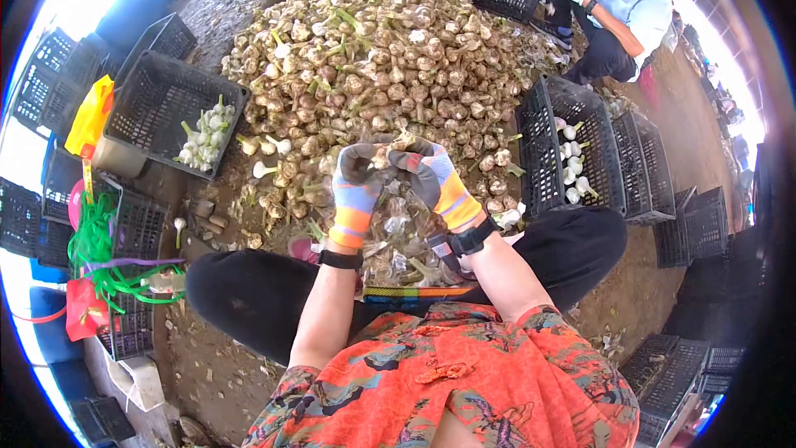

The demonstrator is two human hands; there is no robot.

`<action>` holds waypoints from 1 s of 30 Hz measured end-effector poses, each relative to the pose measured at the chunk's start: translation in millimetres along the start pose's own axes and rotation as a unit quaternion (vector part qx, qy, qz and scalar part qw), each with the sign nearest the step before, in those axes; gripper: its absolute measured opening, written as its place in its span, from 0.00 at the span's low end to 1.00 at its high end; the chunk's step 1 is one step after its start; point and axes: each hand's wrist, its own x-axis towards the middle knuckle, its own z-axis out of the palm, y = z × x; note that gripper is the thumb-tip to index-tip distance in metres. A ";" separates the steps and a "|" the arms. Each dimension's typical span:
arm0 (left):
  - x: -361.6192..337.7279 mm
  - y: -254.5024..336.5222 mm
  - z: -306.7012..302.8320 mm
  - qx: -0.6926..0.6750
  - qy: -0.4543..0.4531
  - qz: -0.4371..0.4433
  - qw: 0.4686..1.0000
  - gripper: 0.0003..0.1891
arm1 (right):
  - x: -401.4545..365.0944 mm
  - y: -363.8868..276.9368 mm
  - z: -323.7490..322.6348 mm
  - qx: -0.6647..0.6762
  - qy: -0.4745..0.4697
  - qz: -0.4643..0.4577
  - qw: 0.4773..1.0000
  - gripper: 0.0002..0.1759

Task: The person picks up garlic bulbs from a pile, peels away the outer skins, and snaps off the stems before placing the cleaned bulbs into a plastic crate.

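Note:
Both my hands wear striped work gloves with grey palms. My left hand and my right hand meet in front of me and together grip one garlic bulb, fingers curled around it. Just beyond them lies a big heap of unpeeled garlic on the ground. Loose papery skins are piled between my knees under my hands.
A black crate at the left holds cleaned white garlic. A second black crate at the right holds a few bulbs. Another person in a light blue shirt sits at the far right. Empty crates stand stacked around.

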 end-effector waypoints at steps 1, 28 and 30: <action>-1.4 6.8 2.7 -0.026 -0.014 0.015 0.999 0.21 | -1.5 -7.2 1.6 -0.007 0.010 0.039 0.999 0.14; -3.7 18.8 9.5 -0.080 0.055 -0.099 0.990 0.18 | 9.1 2.7 -8.0 -0.227 0.105 -0.003 0.968 0.11; -3.0 19.2 9.9 -0.060 0.058 -0.099 0.992 0.18 | 11.7 4.8 -10.0 -0.270 0.100 -0.019 0.958 0.09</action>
